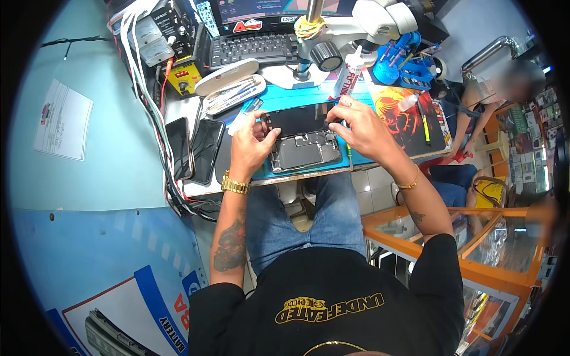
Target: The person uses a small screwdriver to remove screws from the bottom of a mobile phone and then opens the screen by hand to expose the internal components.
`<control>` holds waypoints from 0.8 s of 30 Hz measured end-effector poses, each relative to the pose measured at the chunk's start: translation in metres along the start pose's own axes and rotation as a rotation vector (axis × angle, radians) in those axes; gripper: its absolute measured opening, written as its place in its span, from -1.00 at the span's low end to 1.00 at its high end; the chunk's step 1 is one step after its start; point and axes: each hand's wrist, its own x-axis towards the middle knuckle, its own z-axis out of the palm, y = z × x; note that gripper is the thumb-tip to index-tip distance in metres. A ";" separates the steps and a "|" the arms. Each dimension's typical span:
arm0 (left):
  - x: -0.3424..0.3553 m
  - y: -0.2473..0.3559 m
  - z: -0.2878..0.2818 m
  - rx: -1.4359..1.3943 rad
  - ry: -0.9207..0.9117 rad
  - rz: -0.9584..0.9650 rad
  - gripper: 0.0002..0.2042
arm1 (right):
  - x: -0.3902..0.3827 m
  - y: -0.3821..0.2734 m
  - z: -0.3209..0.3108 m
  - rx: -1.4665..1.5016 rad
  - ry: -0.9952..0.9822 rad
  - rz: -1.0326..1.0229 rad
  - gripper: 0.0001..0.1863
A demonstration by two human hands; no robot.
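A dark phone screen (298, 120) is lifted off an opened phone body (304, 153), along its far edge. The body lies on a blue work mat with its battery and inner parts bare. My left hand (250, 145) grips the screen's left end between thumb and fingers. At the screen's right end, my right hand (359, 127) is closed in a pinch on its edge; the fingertips partly hide what they touch. A slim green-and-yellow tool (349, 155) lies beside the phone body, under my right wrist.
Two dark phones (205, 151) lie at the left. Behind are an open case of tools (233, 92), a keyboard (252, 51), a microscope stand (301, 70) and a white-and-red glue tube (349, 74). A blue tool holder (389, 65) stands far right. Another person sits beyond the table's right edge.
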 end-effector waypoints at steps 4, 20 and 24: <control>-0.001 -0.001 -0.001 0.031 0.009 0.014 -0.56 | 0.004 0.006 0.004 -0.001 -0.028 0.001 -0.86; -0.001 0.000 -0.003 0.021 0.002 -0.013 -0.55 | 0.008 0.009 0.006 0.018 -0.081 -0.006 -0.83; -0.001 0.003 -0.001 -0.007 0.003 -0.010 -0.55 | 0.007 0.009 0.005 0.005 -0.095 -0.008 -0.83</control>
